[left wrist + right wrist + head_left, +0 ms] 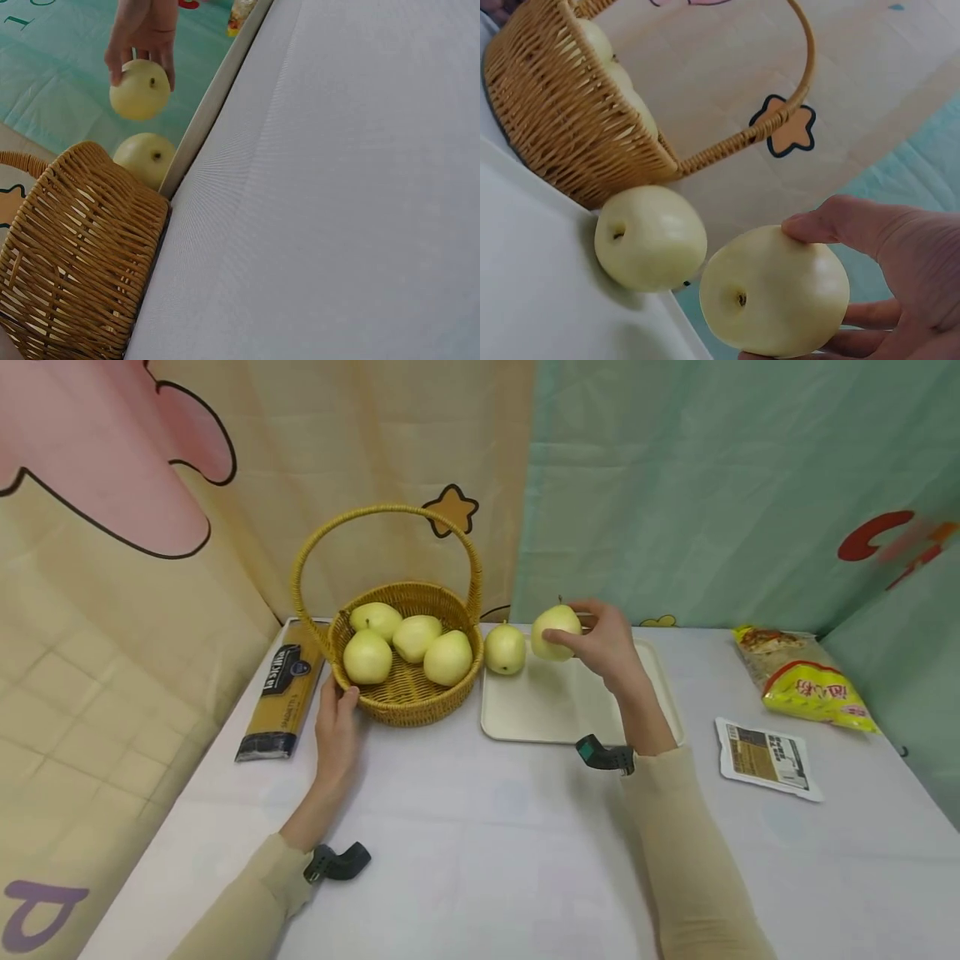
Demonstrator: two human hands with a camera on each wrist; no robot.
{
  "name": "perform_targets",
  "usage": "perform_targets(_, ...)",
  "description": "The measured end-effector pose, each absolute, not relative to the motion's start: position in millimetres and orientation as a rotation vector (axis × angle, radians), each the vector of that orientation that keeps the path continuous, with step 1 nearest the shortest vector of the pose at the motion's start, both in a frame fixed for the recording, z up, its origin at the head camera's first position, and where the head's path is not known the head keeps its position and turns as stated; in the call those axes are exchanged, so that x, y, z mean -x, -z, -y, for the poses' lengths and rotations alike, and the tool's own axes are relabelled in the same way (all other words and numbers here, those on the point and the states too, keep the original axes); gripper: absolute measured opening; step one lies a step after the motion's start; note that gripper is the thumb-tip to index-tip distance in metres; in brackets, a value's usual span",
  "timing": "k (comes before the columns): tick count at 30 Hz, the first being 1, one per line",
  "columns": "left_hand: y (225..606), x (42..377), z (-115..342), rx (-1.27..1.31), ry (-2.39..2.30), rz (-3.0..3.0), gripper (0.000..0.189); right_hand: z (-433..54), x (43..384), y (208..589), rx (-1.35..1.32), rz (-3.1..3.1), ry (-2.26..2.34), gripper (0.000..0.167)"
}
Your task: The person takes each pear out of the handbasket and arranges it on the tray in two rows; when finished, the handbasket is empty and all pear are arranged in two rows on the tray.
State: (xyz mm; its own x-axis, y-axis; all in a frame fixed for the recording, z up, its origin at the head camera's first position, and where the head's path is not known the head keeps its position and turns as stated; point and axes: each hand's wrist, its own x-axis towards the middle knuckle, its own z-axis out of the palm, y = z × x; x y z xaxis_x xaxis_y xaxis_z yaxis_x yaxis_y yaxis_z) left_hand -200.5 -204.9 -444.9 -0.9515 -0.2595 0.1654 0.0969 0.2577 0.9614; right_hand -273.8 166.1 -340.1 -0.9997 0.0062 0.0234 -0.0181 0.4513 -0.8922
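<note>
My right hand point(606, 642) grips a pale yellow-green pear point(555, 632) between thumb and fingers, above the back of a white tray point(555, 710). A second pear point(505, 649) rests at the tray's left end; in the right wrist view that pear point(651, 238) sits beside the held one point(774, 291). Several more pears point(367, 657) lie in a round wicker basket point(412, 714) with a tall arched handle. Against the basket's left front side rests my left hand point(337, 727), its fingers along the outer wall and thumb near the rim.
Left of the basket, a spaghetti pack point(281, 697) lies on a white tray. Over on the right are a yellow food bag point(806, 681) and a small white packet point(768, 758). Curtains point(675, 485) hang right behind the white-covered table point(465, 860).
</note>
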Motion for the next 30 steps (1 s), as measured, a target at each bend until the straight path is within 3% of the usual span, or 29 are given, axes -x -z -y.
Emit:
perform_targets(13,445,200,206,-0.134,1.754,2.236,0.064,-179,293,389,0.185,2.737,-1.484,0.076)
perform_targets(30,446,200,206,-0.137,1.776,2.233,0.063,-180,291,390,0.180,2.687,-1.538,0.074)
